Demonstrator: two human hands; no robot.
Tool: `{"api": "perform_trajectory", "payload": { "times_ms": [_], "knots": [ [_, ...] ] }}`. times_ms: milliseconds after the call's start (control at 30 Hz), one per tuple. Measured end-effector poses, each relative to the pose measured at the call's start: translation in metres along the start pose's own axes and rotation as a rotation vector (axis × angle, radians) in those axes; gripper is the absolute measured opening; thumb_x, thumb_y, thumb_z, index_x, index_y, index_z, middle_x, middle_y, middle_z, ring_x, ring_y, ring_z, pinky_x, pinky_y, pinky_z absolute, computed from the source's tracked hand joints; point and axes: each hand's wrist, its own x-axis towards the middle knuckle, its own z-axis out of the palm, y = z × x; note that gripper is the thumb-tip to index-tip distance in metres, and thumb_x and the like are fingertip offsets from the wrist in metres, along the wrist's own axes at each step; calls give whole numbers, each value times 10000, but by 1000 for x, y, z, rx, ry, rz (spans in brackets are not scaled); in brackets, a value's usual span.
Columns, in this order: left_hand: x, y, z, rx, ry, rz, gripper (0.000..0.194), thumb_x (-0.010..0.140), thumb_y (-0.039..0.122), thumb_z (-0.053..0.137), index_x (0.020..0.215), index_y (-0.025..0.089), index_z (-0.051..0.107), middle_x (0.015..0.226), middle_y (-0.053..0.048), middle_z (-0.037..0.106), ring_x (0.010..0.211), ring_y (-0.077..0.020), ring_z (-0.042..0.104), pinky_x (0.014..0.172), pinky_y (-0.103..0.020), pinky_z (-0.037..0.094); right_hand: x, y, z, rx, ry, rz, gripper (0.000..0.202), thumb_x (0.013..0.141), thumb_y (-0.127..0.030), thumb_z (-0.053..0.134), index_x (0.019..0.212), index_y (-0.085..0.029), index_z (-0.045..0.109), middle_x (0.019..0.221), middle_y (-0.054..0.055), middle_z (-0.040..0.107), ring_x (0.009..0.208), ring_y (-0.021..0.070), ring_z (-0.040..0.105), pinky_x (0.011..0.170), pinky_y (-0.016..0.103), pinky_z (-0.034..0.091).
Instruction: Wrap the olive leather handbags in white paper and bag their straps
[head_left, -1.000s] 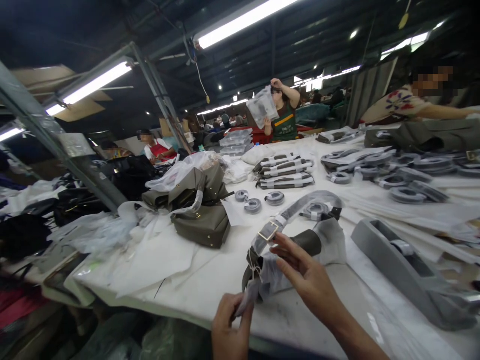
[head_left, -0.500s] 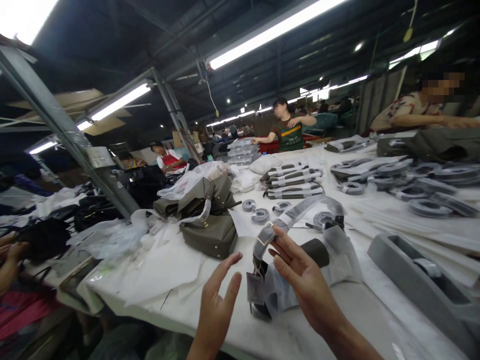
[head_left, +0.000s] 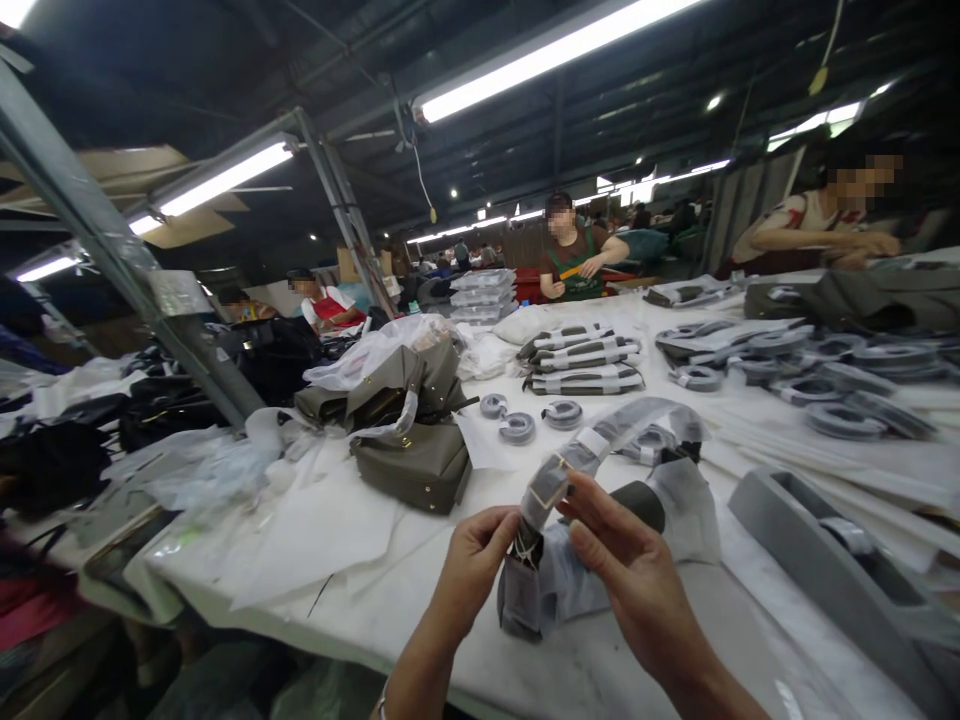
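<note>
A wrapped strap (head_left: 596,443) with a square gold buckle arches up from an olive bag (head_left: 574,585) covered in thin white wrapping. My left hand (head_left: 480,555) pinches the strap's lower end, just above a tag (head_left: 520,592) hanging on a white string. Beside the buckle is my right hand (head_left: 626,560), its fingertips at the strap's edge and its thumb apart from the fingers. Several coiled wrapped straps, among them one coil (head_left: 517,428), lie beyond the bag.
Olive bags (head_left: 412,465) sit at the left on the white table (head_left: 352,600). A grey tape dispenser (head_left: 817,560) stands at the right. Bundled straps (head_left: 585,380) and more coils (head_left: 844,420) lie farther back. A person in a green apron (head_left: 581,270) is across the table.
My left hand has moved right and closed on the strap's lower end, where it was apart from it before. The buckle has shifted slightly right and down.
</note>
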Motion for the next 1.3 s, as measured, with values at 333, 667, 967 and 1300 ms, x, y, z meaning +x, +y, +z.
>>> {"api": "perform_trajectory", "payload": {
  "times_ms": [333,667,967,1300],
  "knots": [
    [-35,-19,16,140,82,84,868,755,377,793,1504,224,383,1415,-149,560,1251,-313,570,1032,-429,489,0,3,-1,-18,22,-10,498,839,-335,762,1315,-371,619,1398,37,601,1247,276,597,1086,460,475],
    [-79,-32,-3,438,328,63,344,848,319,713,1188,268,692,988,-57,727,895,-210,697,822,-305,571,4,0,-8,-54,55,-20,529,835,-339,760,1339,-363,599,1429,28,574,1259,293,583,1114,527,430],
    [-98,-26,13,366,71,86,161,927,315,601,872,219,718,797,-47,691,741,-176,646,672,-254,527,4,-7,1,-48,-52,-35,592,847,-333,740,1402,-341,535,1497,26,501,1288,277,557,1134,504,412],
    [-74,-70,31,110,314,-41,995,692,504,809,1523,274,313,1484,-135,493,1343,-331,490,1063,-470,452,-10,-3,-35,-230,-69,87,697,919,-442,632,1531,-301,329,1157,82,728,946,227,727,938,417,562]
  ]
}}
